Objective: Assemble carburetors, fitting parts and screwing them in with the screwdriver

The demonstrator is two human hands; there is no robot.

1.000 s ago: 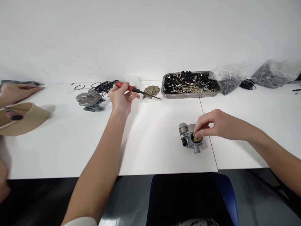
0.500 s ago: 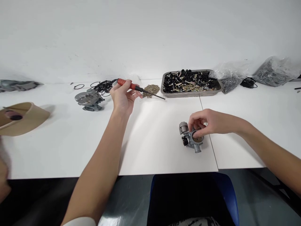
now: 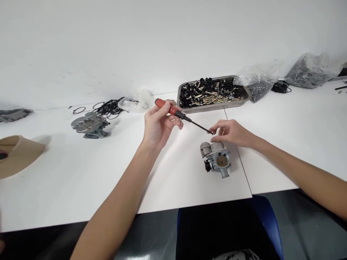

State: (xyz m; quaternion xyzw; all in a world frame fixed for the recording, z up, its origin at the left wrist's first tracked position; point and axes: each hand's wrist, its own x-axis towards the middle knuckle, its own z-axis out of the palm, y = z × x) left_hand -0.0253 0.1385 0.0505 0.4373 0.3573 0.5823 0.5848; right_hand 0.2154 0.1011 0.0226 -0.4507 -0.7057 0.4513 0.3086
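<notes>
My left hand [image 3: 159, 126] grips a screwdriver [image 3: 179, 114] by its red handle, the black shaft slanting down to the right. Its tip meets the fingertips of my right hand [image 3: 229, 133], whose fingers are loosely spread and pinch at the tip; whether they hold anything small I cannot tell. Just below that hand a grey metal carburetor body [image 3: 217, 159] lies on the white table [image 3: 176, 173], its round opening showing a brass-coloured part inside.
A metal tray [image 3: 245, 94] of black and brass parts stands at the back, with plastic bags of parts [image 3: 260, 85] to its right. A second carburetor [image 3: 89, 124], black rubber rings [image 3: 108, 107] and a tan object [image 3: 18, 155] lie at the left. A blue chair [image 3: 265, 224] is below the table edge.
My left hand carried the screwdriver right, toward the carburetor. My right hand lifted off the carburetor opening and moved up to the screwdriver tip. The view shifted.
</notes>
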